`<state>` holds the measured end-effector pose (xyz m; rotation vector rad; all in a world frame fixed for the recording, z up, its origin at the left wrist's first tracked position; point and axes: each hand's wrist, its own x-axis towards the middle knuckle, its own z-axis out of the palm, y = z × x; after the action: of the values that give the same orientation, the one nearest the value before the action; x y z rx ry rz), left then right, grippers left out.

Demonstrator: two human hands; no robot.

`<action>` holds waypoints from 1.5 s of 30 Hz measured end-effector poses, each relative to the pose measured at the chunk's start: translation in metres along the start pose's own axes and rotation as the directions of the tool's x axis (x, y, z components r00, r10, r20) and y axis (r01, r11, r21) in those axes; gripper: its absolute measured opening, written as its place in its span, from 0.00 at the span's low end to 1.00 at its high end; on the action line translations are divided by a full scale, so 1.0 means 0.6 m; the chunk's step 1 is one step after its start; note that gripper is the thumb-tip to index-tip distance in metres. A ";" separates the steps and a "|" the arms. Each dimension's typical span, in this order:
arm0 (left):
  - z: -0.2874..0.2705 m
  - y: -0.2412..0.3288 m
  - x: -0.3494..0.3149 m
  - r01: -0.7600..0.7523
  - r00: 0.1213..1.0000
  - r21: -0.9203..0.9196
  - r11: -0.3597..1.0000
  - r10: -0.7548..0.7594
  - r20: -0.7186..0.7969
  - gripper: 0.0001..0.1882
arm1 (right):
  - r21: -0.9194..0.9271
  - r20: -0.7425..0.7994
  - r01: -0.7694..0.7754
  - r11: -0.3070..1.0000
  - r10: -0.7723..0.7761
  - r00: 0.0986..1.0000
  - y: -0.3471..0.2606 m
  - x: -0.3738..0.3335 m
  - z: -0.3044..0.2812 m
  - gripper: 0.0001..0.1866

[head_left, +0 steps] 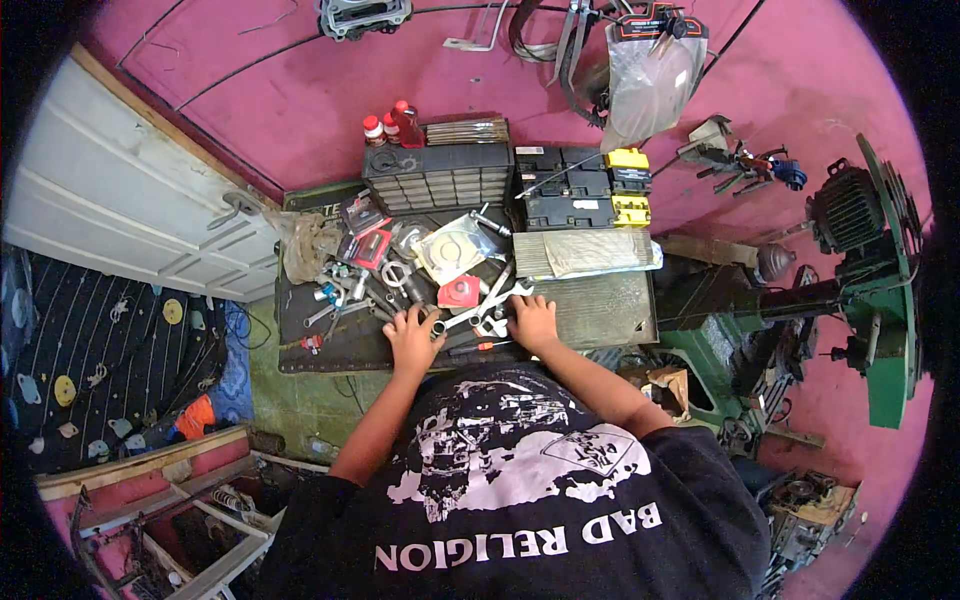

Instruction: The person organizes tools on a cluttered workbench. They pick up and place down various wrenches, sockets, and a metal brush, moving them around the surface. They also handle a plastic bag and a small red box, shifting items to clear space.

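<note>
My left hand (413, 342) rests at the near side of the cluttered workbench, fingers spread, its thumb side beside a round metal socket (438, 328). My right hand (534, 322) lies to the right with its fingers apart, close to the jaw of an open-ended wrench (521, 289). Between the hands are several more wrenches and a red packet (459, 292). Behind these sits a clear plastic package with a ring-shaped gasket (451, 251). A T-handle tool (491, 222) leans at its upper right. Neither hand visibly lifts anything; the undersides of the fingers are hidden.
A drawer cabinet (438, 184) stands at the back, with red bottles (403, 125) on top. Black batteries (568, 210) and a ribbed panel (580, 254) are right of it. A green drill press (893, 320) stands far right; a white door (140, 180) is at left.
</note>
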<state>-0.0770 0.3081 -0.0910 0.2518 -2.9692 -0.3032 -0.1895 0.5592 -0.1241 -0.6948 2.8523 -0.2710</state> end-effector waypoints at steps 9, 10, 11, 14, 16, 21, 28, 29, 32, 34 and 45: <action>0.015 -0.016 -0.018 -0.082 0.995 -0.038 0.996 0.079 -0.069 0.12 | 0.080 0.094 -0.067 0.995 0.059 0.994 0.015 -0.002 -0.014 0.26; 0.015 -0.017 -0.020 -0.071 0.994 -0.052 0.996 0.066 -0.084 0.11 | 0.081 0.155 -0.069 0.994 0.055 0.986 0.014 -0.003 -0.019 0.26; 0.016 -0.017 -0.021 -0.061 0.994 -0.067 0.996 0.054 -0.099 0.11 | 0.093 0.230 -0.030 0.995 0.008 0.973 0.017 -0.007 -0.020 0.26; 0.015 -0.021 -0.025 -0.043 0.989 -0.070 0.997 0.032 -0.145 0.11 | 0.126 0.183 0.073 0.989 -0.096 0.978 0.011 -0.022 -0.014 0.25; 0.005 -0.031 -0.026 -0.046 0.988 -0.055 0.997 0.037 -0.150 0.11 | 0.127 0.149 0.076 0.989 -0.094 0.984 0.015 -0.025 -0.003 0.25; -0.018 -0.076 -0.044 0.064 0.987 -0.039 0.997 -0.069 -0.144 0.12 | 0.122 0.106 0.034 0.992 -0.047 0.993 0.008 -0.032 0.009 0.23; -0.015 -0.110 -0.035 0.147 0.973 -0.261 0.954 -0.187 -0.137 0.13 | 0.095 -0.189 0.079 0.992 -0.060 0.980 -0.075 0.010 -0.025 0.18; -0.013 -0.117 -0.021 0.193 0.967 -0.251 0.949 -0.227 -0.115 0.17 | 0.115 -0.245 0.121 0.986 -0.090 0.965 -0.094 0.029 -0.021 0.17; 0.018 -0.158 0.042 0.325 0.923 -0.371 0.870 -0.377 -0.074 0.19 | 0.111 -0.324 0.341 0.934 -0.290 0.900 -0.162 0.098 -0.028 0.18; 0.070 -0.214 0.086 0.520 0.831 -0.608 0.600 -0.521 0.196 0.23 | 0.219 -0.074 0.331 0.918 -0.323 0.944 -0.230 0.139 -0.055 0.25; 0.123 -0.251 0.197 0.665 0.716 -0.718 0.206 -0.453 0.532 0.12 | -0.292 -0.052 0.205 0.934 -0.229 0.972 -0.321 0.263 0.015 0.15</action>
<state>-0.1813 0.1552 -0.1795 1.2090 -2.2104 -2.0039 -0.2415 0.3158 -0.1126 -1.0830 2.9261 0.0873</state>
